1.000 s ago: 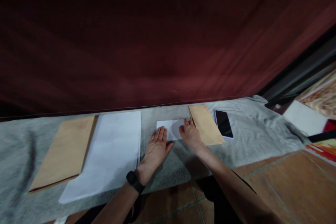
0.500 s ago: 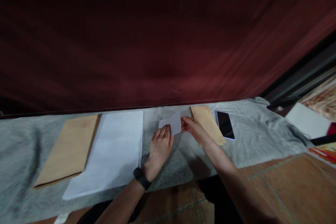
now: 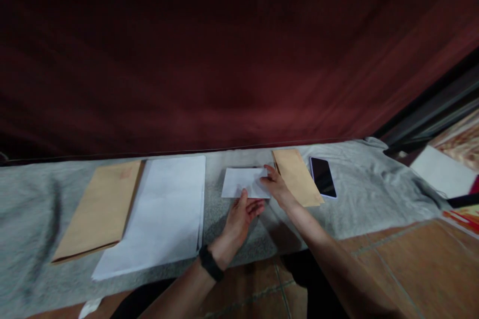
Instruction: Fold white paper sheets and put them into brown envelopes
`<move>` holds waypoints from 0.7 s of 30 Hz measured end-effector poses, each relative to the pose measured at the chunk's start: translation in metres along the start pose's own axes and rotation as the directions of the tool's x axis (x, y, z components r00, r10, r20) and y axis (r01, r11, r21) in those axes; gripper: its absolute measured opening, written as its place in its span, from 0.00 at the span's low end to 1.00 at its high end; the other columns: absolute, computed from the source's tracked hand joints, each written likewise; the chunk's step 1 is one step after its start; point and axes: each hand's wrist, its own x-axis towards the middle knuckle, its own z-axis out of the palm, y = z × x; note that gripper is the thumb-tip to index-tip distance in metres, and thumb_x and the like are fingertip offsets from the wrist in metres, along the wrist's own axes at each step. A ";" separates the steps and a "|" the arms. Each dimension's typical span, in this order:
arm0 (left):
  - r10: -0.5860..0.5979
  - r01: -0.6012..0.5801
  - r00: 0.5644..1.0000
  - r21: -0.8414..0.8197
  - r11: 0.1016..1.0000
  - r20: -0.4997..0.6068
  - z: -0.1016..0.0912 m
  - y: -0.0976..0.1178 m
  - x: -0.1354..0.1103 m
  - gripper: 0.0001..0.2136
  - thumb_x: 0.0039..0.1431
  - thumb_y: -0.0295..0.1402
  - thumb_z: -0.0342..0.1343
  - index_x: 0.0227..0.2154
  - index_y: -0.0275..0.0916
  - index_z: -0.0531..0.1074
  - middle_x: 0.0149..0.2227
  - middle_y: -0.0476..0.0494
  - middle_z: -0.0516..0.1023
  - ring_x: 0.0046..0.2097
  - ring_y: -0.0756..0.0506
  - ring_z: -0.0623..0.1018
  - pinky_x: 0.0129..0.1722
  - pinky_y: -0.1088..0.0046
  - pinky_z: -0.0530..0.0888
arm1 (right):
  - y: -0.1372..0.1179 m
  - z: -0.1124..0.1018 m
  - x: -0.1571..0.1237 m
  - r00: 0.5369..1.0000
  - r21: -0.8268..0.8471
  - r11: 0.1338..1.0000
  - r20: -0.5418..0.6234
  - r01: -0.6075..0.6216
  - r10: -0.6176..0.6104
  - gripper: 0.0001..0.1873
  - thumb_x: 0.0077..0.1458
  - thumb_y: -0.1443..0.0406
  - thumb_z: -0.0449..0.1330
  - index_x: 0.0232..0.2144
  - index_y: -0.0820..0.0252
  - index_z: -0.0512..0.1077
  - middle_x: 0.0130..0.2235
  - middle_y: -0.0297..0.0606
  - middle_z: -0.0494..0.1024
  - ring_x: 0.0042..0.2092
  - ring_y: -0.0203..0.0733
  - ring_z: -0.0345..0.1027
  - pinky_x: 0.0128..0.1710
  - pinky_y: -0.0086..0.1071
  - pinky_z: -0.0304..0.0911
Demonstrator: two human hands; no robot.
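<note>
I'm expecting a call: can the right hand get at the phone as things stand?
Probably yes: the phone lies uncovered, with only the flat, smaller brown envelope between it and the right hand, though that hand would likely have to release the small white paper first.

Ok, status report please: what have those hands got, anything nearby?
Left hand: thumb over near edge of small white rectangular paper. Right hand: holding its right end. Flat tan paper envelope close on the right.

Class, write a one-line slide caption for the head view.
Left hand and right hand hold a small white paper between large white sheets and brown envelopes lying beside a phone.
</note>
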 end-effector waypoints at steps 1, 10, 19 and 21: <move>-0.076 0.071 0.995 0.066 0.995 0.071 -0.001 -0.002 -0.004 0.23 0.59 0.53 0.58 0.36 0.33 0.76 0.37 0.35 0.82 0.38 0.44 0.82 0.42 0.66 0.79 | 0.001 0.000 0.003 0.999 -0.080 0.997 -0.029 0.024 -0.026 0.35 0.49 0.63 0.59 0.61 0.61 0.64 0.35 0.35 0.76 0.36 0.42 0.71 0.38 0.35 0.67; 0.453 -0.527 0.727 0.842 -0.112 0.516 -0.012 0.011 -0.003 0.20 0.69 0.38 0.44 0.57 0.36 0.70 0.62 0.34 0.71 0.64 0.37 0.68 0.65 0.52 0.64 | 0.002 0.000 0.004 0.985 -0.531 0.832 0.034 0.160 -0.168 0.34 0.51 0.72 0.55 0.62 0.62 0.64 0.50 0.46 0.79 0.49 0.49 0.74 0.51 0.39 0.68; 0.406 -0.222 0.727 0.749 -0.624 0.554 -0.052 -0.004 0.036 0.28 0.69 0.36 0.40 0.68 0.29 0.53 0.70 0.33 0.55 0.72 0.40 0.51 0.70 0.55 0.54 | -0.009 0.003 -0.019 0.907 -0.746 0.586 0.058 0.317 -0.417 0.31 0.64 0.62 0.51 0.66 0.71 0.59 0.58 0.59 0.71 0.61 0.58 0.64 0.60 0.50 0.61; 0.408 -0.215 0.722 0.742 -0.635 0.558 -0.054 -0.005 0.037 0.28 0.69 0.35 0.40 0.68 0.29 0.52 0.70 0.32 0.55 0.72 0.40 0.51 0.70 0.54 0.54 | -0.009 0.009 -0.024 0.881 -0.688 0.599 0.125 0.409 -0.457 0.30 0.68 0.58 0.46 0.67 0.69 0.58 0.63 0.56 0.67 0.66 0.54 0.58 0.64 0.50 0.57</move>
